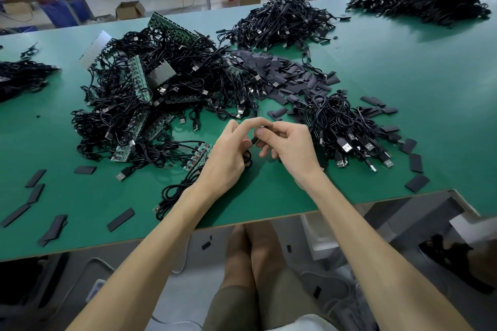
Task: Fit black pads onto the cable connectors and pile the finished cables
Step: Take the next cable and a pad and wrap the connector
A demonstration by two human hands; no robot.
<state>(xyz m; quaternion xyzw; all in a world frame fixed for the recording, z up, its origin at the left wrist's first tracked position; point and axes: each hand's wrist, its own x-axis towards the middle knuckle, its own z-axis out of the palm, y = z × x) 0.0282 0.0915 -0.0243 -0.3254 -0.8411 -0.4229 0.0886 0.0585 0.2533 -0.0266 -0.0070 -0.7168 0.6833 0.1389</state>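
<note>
From the head camera we look down on both hands meeting just above the near middle of the green surface. The left hand has its fingers curled round a looped cable, so the slack stays gathered and out of the way. Its fingertips come up to meet the right hand, which pinches a black pad between thumb and forefinger. Holding the work this close lets the fingers line the pad up with the connector, we judge, though the connector itself is too hidden to make out.

The supplies sit within easy reach. A tangled heap of cables, some attached to green circuit strips, lies to the left and farther off. The stock of pads lies beyond the hands. A tidier pile of cables sits just to the right — likely the finished ones, dropped on the side of the hand that lets go last. Stray pads dot the near edge.
</note>
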